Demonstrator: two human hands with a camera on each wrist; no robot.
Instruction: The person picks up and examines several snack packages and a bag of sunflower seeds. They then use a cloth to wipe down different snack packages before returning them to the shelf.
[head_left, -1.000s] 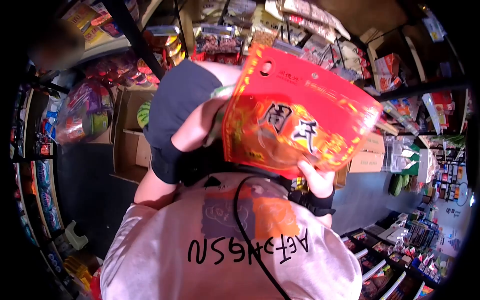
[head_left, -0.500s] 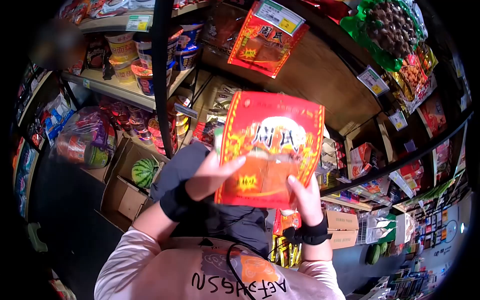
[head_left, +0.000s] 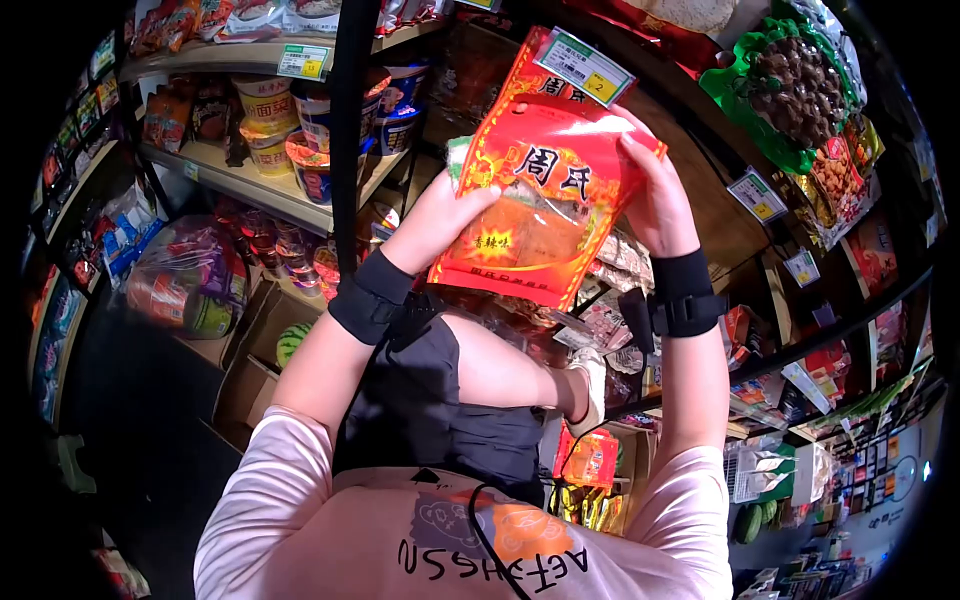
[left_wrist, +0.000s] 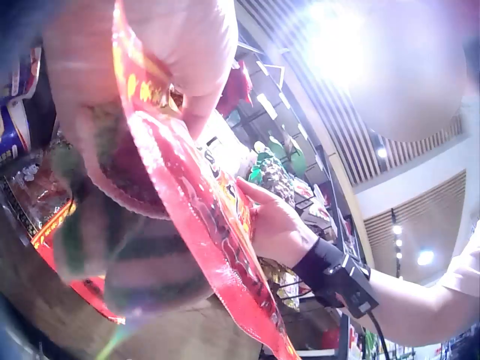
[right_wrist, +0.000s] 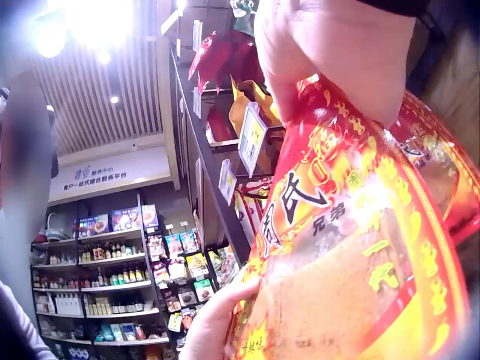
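Observation:
A red snack packet (head_left: 545, 215) with a clear window and yellow border is held between both hands in the head view. My left hand (head_left: 440, 222) grips its left edge, thumb across the front. Behind those fingers is a green and white item (head_left: 459, 160), which shows as blurred green stripes (left_wrist: 150, 262) in the left wrist view. My right hand (head_left: 660, 200) holds the packet's upper right edge, thumb on the front. Just behind it, a matching red packet (head_left: 522, 70) hangs under a price tag (head_left: 585, 66), partly covered by the held one.
Shelves with cup noodles (head_left: 265, 115) stand to the left behind a black post (head_left: 350, 130). A green-edged bag of dark snacks (head_left: 795, 85) sits at the upper right. Lower left are a cardboard box (head_left: 245, 385) and a watermelon (head_left: 292, 343).
The packet has moved from low over the lap, where it was tilted, up to the hanging packet. My right hand has shifted from its lower edge to its upper right edge.

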